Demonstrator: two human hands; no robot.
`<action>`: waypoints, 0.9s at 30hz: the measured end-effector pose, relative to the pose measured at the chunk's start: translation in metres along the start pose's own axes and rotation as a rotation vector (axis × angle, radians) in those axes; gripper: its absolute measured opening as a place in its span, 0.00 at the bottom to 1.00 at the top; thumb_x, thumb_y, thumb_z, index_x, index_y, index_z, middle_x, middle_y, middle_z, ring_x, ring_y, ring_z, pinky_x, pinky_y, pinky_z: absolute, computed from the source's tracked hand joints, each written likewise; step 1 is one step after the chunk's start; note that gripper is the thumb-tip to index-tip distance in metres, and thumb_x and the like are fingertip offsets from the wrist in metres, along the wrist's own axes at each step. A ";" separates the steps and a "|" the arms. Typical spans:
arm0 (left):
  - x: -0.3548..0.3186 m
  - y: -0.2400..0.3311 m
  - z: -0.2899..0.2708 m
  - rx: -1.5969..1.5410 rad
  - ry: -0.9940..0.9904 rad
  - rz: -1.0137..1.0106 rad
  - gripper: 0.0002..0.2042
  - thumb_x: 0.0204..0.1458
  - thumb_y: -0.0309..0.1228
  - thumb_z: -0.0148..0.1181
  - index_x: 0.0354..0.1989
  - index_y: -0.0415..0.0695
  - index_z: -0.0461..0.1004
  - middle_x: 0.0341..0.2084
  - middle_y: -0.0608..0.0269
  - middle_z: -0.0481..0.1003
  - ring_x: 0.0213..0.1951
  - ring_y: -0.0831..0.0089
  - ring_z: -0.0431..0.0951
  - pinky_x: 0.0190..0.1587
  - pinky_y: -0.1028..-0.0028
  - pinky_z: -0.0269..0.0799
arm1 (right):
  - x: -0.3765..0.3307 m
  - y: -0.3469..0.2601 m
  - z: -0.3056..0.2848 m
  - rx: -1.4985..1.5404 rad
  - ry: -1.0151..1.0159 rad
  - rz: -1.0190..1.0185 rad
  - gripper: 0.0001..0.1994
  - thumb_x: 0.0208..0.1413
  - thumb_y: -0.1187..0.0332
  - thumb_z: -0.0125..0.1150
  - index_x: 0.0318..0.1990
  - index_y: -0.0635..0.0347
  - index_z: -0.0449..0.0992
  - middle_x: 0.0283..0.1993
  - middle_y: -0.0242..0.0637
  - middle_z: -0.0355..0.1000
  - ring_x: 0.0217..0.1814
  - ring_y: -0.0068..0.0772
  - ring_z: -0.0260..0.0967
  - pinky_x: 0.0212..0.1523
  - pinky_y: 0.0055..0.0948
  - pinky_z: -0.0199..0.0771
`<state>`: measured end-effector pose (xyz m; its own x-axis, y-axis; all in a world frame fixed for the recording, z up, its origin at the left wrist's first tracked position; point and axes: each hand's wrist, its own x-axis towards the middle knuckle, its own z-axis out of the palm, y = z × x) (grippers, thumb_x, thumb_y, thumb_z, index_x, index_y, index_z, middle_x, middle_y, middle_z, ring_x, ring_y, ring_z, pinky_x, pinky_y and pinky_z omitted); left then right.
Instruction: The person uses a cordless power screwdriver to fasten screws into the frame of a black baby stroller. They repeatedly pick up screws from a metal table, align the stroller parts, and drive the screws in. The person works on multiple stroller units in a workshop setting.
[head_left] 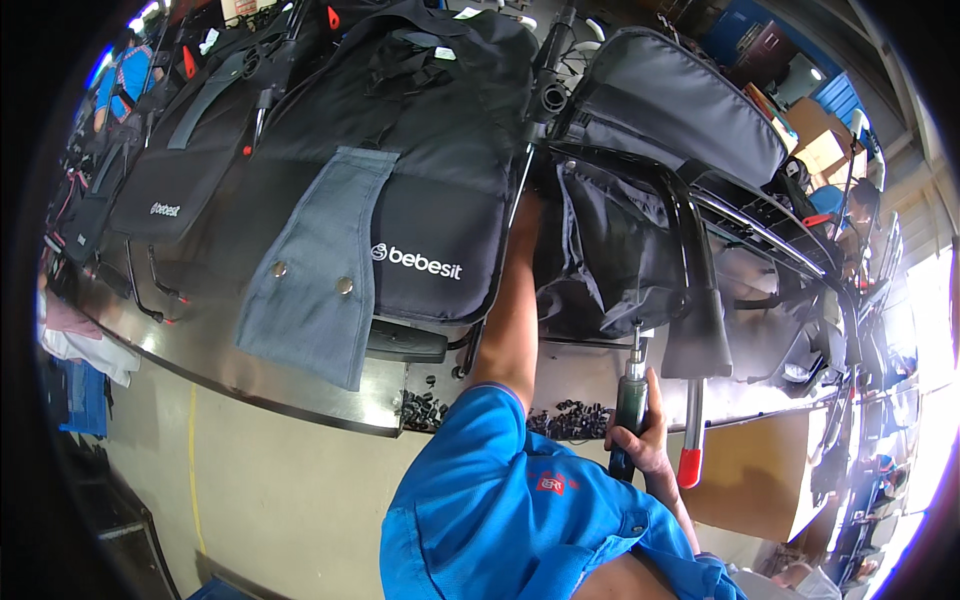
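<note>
My right hand is closed around a dark green power screwdriver, held upright. Its metal bit points up at the lower edge of a black fabric basket; I cannot tell whether it touches. My left forearm reaches up between this basket and a black stroller seat. The hand at its end is hidden among the dark fabric and frame, so its fingers do not show. A grey strap with two metal snaps hangs over the seat. Beside the screwdriver, a frame tube ends in a red cap.
Small black plastic parts lie in a tray at the front edge of the metal bench. Another stroller stands at the left. A cardboard box is below the bench at the right. Another person is at the far left.
</note>
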<state>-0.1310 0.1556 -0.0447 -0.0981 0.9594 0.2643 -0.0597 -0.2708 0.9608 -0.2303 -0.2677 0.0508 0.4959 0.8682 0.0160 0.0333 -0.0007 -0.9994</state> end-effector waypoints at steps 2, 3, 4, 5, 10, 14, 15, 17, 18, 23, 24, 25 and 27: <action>0.001 -0.003 0.002 -0.002 0.006 0.009 0.16 0.61 0.37 0.52 0.46 0.37 0.77 0.44 0.43 0.78 0.46 0.48 0.78 0.51 0.60 0.73 | -0.010 0.001 -0.004 0.032 0.027 0.051 0.56 0.49 0.65 0.74 0.75 0.56 0.32 0.34 0.39 0.72 0.30 0.27 0.73 0.30 0.26 0.78; 0.001 -0.005 0.001 -0.001 0.010 0.016 0.16 0.60 0.37 0.52 0.46 0.37 0.77 0.44 0.43 0.78 0.46 0.48 0.78 0.51 0.60 0.73 | -0.014 0.002 -0.005 0.054 0.044 0.061 0.56 0.49 0.65 0.74 0.75 0.57 0.32 0.33 0.39 0.72 0.29 0.27 0.73 0.29 0.27 0.77; 0.003 -0.006 0.001 -0.003 0.011 0.024 0.15 0.60 0.36 0.53 0.46 0.37 0.77 0.44 0.43 0.78 0.46 0.48 0.78 0.51 0.60 0.73 | -0.017 0.004 -0.007 0.072 0.060 0.074 0.56 0.49 0.65 0.74 0.75 0.57 0.32 0.32 0.39 0.71 0.28 0.27 0.73 0.28 0.27 0.77; 0.003 -0.009 -0.001 0.001 0.007 0.027 0.15 0.60 0.36 0.53 0.46 0.37 0.77 0.44 0.44 0.78 0.46 0.48 0.78 0.50 0.60 0.73 | -0.019 0.006 -0.008 0.043 0.086 0.074 0.56 0.50 0.65 0.73 0.75 0.56 0.31 0.32 0.39 0.71 0.26 0.28 0.73 0.26 0.27 0.77; -0.005 -0.012 -0.017 -0.009 -0.011 0.037 0.14 0.59 0.34 0.55 0.45 0.37 0.77 0.43 0.44 0.78 0.46 0.49 0.78 0.50 0.60 0.73 | -0.026 0.013 -0.009 0.063 0.088 0.058 0.54 0.50 0.66 0.72 0.75 0.56 0.32 0.37 0.42 0.72 0.28 0.28 0.73 0.28 0.28 0.79; -0.031 -0.007 -0.034 -0.014 -0.056 0.066 0.13 0.58 0.33 0.57 0.45 0.37 0.77 0.43 0.44 0.78 0.45 0.49 0.78 0.50 0.61 0.74 | -0.026 0.023 -0.014 0.075 0.076 0.094 0.55 0.48 0.64 0.74 0.75 0.57 0.36 0.52 0.44 0.69 0.35 0.31 0.76 0.31 0.27 0.80; -0.037 -0.005 -0.035 -0.008 -0.101 0.006 0.13 0.57 0.32 0.57 0.45 0.37 0.77 0.42 0.44 0.78 0.45 0.49 0.78 0.49 0.61 0.74 | -0.023 0.028 -0.016 0.031 0.062 0.052 0.55 0.49 0.65 0.73 0.75 0.53 0.35 0.42 0.44 0.71 0.30 0.31 0.74 0.28 0.28 0.78; -0.046 -0.001 -0.039 -0.019 -0.091 0.140 0.12 0.57 0.32 0.58 0.44 0.37 0.77 0.42 0.44 0.79 0.45 0.50 0.79 0.49 0.61 0.74 | -0.018 0.039 -0.022 -0.045 0.013 -0.007 0.54 0.50 0.65 0.73 0.75 0.48 0.34 0.32 0.44 0.72 0.24 0.31 0.73 0.25 0.28 0.77; -0.047 0.000 -0.040 -0.038 -0.051 0.275 0.13 0.58 0.33 0.58 0.45 0.36 0.77 0.41 0.43 0.79 0.45 0.46 0.78 0.49 0.59 0.74 | -0.017 0.043 -0.025 -0.103 -0.003 -0.001 0.54 0.50 0.65 0.73 0.75 0.48 0.34 0.32 0.44 0.72 0.25 0.31 0.73 0.25 0.28 0.77; -0.041 -0.001 -0.035 -0.031 -0.010 0.528 0.12 0.52 0.25 0.63 0.44 0.37 0.75 0.45 0.46 0.77 0.44 0.47 0.77 0.47 0.60 0.75 | -0.001 0.042 -0.021 0.000 -0.009 0.027 0.52 0.51 0.63 0.72 0.75 0.51 0.37 0.41 0.42 0.69 0.26 0.30 0.73 0.23 0.28 0.77; -0.038 -0.004 -0.033 -0.047 -0.050 0.464 0.12 0.53 0.26 0.63 0.45 0.37 0.75 0.46 0.45 0.76 0.45 0.47 0.77 0.47 0.60 0.75 | 0.004 0.036 -0.017 -0.041 0.003 0.057 0.52 0.51 0.63 0.72 0.75 0.51 0.37 0.42 0.42 0.68 0.26 0.30 0.73 0.23 0.28 0.77; -0.037 -0.007 -0.031 -0.062 -0.091 0.398 0.12 0.53 0.26 0.63 0.45 0.37 0.75 0.47 0.45 0.76 0.46 0.48 0.77 0.46 0.60 0.75 | 0.006 0.030 -0.012 -0.067 0.057 0.076 0.52 0.51 0.63 0.72 0.75 0.51 0.37 0.43 0.42 0.68 0.27 0.30 0.73 0.23 0.28 0.77; -0.031 -0.014 -0.021 -0.121 -0.088 0.264 0.17 0.51 0.31 0.67 0.46 0.37 0.76 0.43 0.46 0.78 0.44 0.53 0.79 0.45 0.62 0.75 | 0.008 0.020 -0.005 -0.019 -0.014 0.045 0.52 0.51 0.64 0.72 0.75 0.51 0.37 0.44 0.41 0.67 0.28 0.30 0.73 0.23 0.27 0.77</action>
<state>-0.1477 0.1281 -0.0679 -0.0395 0.8562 0.5152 -0.1619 -0.5143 0.8422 -0.2215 -0.2626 0.0312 0.4850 0.8740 -0.0300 0.0276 -0.0495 -0.9984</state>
